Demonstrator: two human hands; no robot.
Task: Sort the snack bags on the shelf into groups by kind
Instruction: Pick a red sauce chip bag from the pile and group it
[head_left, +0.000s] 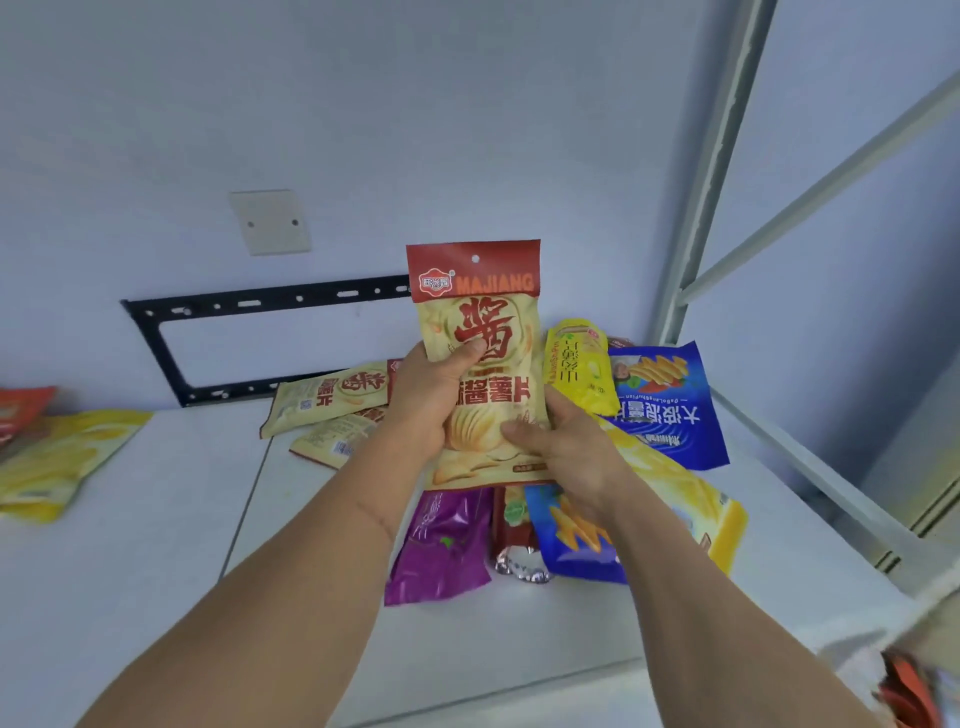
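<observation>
A cream and red "MAJIANG" chip bag (480, 312) is held upright above the white shelf (156, 545). My left hand (428, 400) grips its left side with the thumb across the front. My right hand (558, 441) holds its lower right edge. Two more bags of the same cream and red kind (322, 397) lie flat behind my left hand. Under and around the held bag lies a heap: a purple bag (441, 545), a blue bag (670, 410), a second blue bag (571, 540), a small yellow bag (579, 369) and a large yellow bag (685, 499).
Yellow bags (57, 462) and a red one (23, 410) lie at the shelf's far left. A black metal bracket (218, 306) is fixed to the wall behind. The shelf's grey upright and braces (711, 171) rise at the right. Something orange (909, 691) shows at the lower right corner.
</observation>
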